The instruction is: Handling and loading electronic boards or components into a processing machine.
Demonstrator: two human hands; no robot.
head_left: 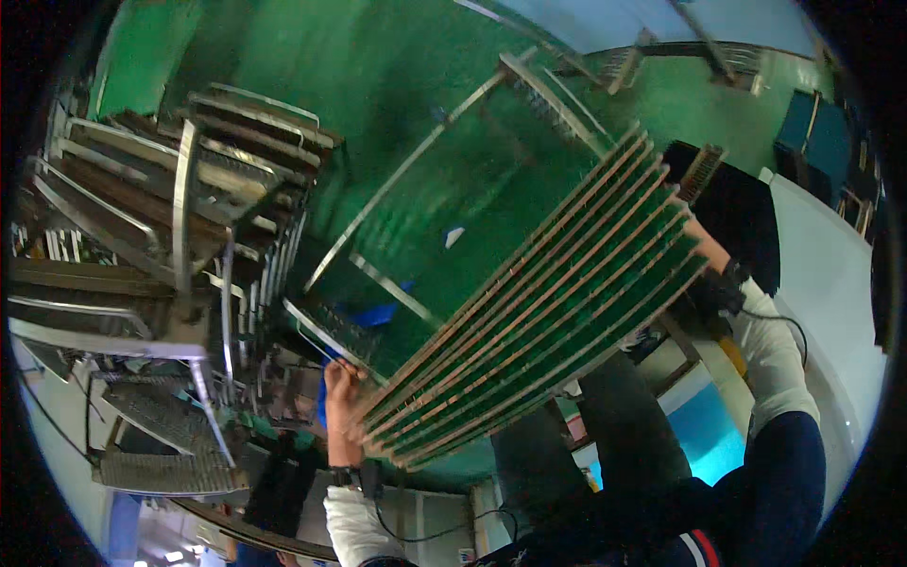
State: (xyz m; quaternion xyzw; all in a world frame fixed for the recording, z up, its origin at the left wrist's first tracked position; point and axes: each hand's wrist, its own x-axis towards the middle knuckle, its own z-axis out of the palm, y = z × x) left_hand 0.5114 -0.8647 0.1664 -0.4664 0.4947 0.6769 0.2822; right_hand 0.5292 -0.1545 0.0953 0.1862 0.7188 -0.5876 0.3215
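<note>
So right now the stack of long slotted trays [539,302] is fully off any surface and carried between both hands, tilted so one end points up and away from the person and the other end sits low, close to the body. From the look of it the lifting part is done and the stack isn't set down anywhere yet; I'd guess it belongs with the metal rack [179,236], which already has similar trays piled on it.

Relative to the stack: the left hand [342,402] is at its near low end, fingers curled around the edge of the trays, wrist bent back, forearm coming up from below with a white sleeve and a dark wrist strap [364,477] with a cable. The right hand [713,283] is at the far high end, arm stretched well out, but it's mostly hidden behind the stack's corner, so I can't tell how its fingers close. It does look pressed against the edge.

The rack stands to the left of the stack, near but apart. The green floor [378,85] shows beyond and through the stack. A bright blue bin [704,430] sits below the stack's right end.
</note>
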